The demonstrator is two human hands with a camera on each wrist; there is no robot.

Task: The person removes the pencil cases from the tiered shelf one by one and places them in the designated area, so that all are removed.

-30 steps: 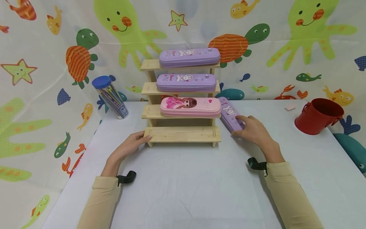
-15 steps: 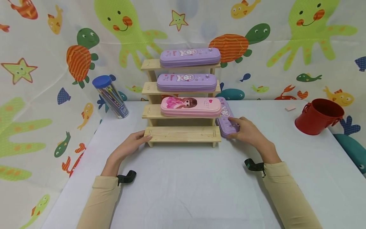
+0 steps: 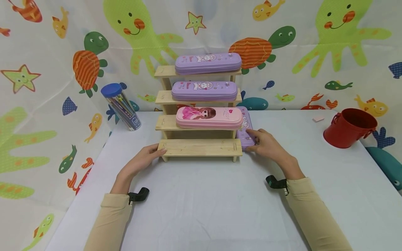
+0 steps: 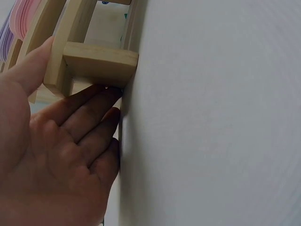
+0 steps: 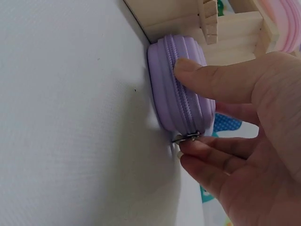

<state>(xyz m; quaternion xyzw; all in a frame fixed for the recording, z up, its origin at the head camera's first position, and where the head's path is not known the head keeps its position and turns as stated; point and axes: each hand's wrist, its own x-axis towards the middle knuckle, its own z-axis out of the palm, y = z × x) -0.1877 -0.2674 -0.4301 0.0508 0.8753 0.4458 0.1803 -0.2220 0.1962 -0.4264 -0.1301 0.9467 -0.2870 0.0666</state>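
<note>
A wooden stepped shelf (image 3: 201,147) stands on the white table. Its bottom step is bare. On the steps above lie a pink pencil case (image 3: 208,118) with a doll picture and two purple pencil cases, one in the middle (image 3: 204,91) and one on top (image 3: 208,63). My left hand (image 3: 145,159) holds the bottom step's left end, thumb on top and fingers round the leg, as the left wrist view shows. My right hand (image 3: 267,145) grips the near end of another purple pencil case (image 5: 181,89), thumb on its zipped front. That case lies flat against the shelf's right side, partly hidden.
A clear tube of pencils with a blue lid (image 3: 120,106) stands at the back left. At the right are a red bucket (image 3: 345,129) and a small pink block (image 3: 318,118). A cloth printed with sea animals (image 3: 201,31) hangs behind the table.
My right hand has slid the purple pencil case left until it lies along the shelf's right side, turned straighter. My left hand has stayed on the shelf.
</note>
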